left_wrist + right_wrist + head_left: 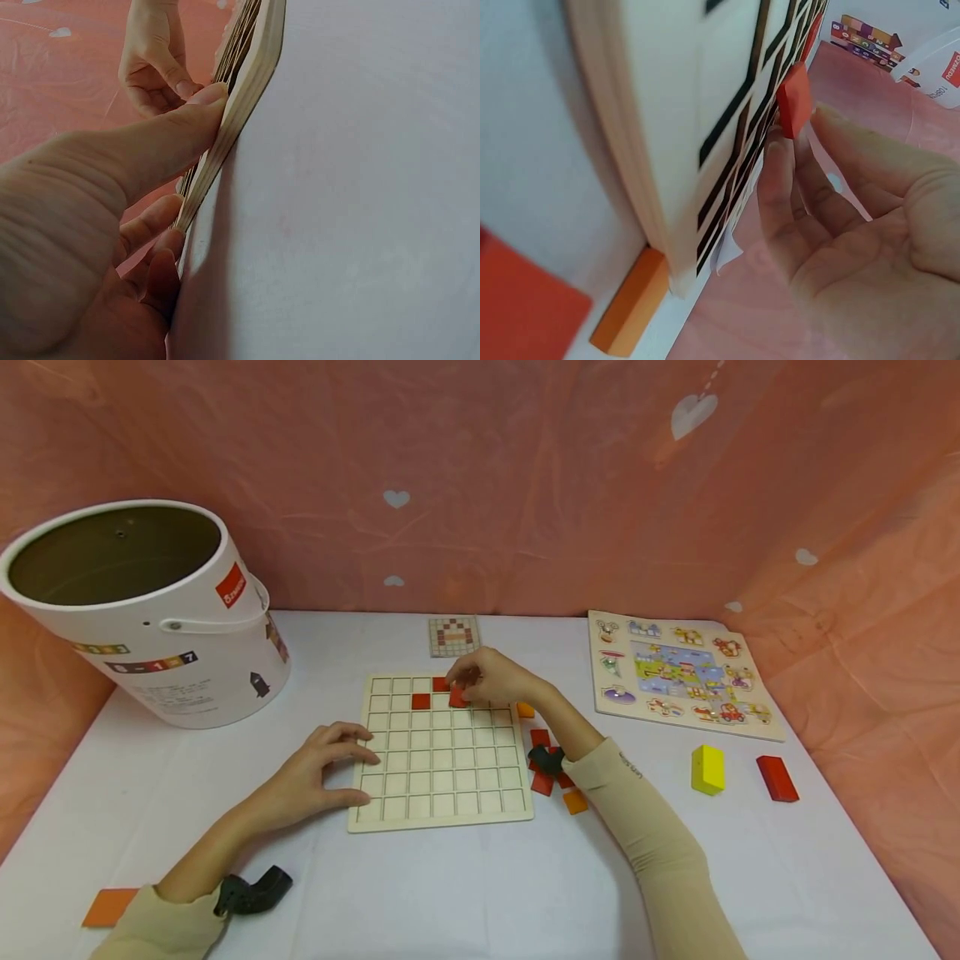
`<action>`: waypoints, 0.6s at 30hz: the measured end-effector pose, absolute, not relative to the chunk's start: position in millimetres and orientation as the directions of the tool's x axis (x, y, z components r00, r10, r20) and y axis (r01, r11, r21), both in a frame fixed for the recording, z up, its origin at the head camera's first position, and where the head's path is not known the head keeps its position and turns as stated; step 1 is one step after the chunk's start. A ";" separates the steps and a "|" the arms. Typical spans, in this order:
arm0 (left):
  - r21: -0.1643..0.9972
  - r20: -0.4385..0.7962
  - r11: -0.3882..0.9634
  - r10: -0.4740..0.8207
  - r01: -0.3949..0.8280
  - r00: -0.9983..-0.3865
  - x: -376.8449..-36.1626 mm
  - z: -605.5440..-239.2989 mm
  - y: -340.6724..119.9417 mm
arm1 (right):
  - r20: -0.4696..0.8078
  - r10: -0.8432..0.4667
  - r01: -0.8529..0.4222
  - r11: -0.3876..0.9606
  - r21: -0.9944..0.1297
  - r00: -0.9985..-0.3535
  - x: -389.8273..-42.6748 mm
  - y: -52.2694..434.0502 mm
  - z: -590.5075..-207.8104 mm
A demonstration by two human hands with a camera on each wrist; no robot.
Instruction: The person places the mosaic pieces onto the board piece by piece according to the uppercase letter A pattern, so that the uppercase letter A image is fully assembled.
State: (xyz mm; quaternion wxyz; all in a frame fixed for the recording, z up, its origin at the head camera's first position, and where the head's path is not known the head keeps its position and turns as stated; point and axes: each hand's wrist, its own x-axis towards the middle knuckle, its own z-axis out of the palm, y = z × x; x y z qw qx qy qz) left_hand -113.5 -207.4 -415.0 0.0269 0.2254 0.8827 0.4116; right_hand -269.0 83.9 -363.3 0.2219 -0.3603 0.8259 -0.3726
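Observation:
A wooden grid board (442, 760) lies on the white table, its cells mostly bare. Two red square tiles sit in it near the top: one tile (421, 702) in the second row, another (439, 684) in the top row. My right hand (498, 678) pinches a third red tile (795, 100) between thumb and fingers, over the second row and tilted against the grid. On the board's left edge my left hand (322, 772) rests with fingers spread, thumb and fingertips touching the rim, as the left wrist view shows too.
Several loose red tiles (542, 783) and an orange tile (575, 802) lie right of the board. Behind it is a small pattern card (453, 636). A white bucket (187, 652) stands left; a picture puzzle (675, 677), yellow block (708, 769) and red block (777, 778) lie right.

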 end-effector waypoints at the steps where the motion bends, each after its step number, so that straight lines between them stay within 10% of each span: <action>1: 0.738 0.140 0.559 0.421 0.378 -0.896 -113.6 -415.1 -207.3 | -0.095 -0.761 -0.433 0.461 -0.775 -0.641 -268.6 83.7 -363.2; 18: 0.740 0.130 0.561 0.422 0.371 -0.897 -115.3 -419.1 -209.4 | -0.146 -0.798 -0.469 0.479 -0.742 -0.585 -269.6 87.6 -366.2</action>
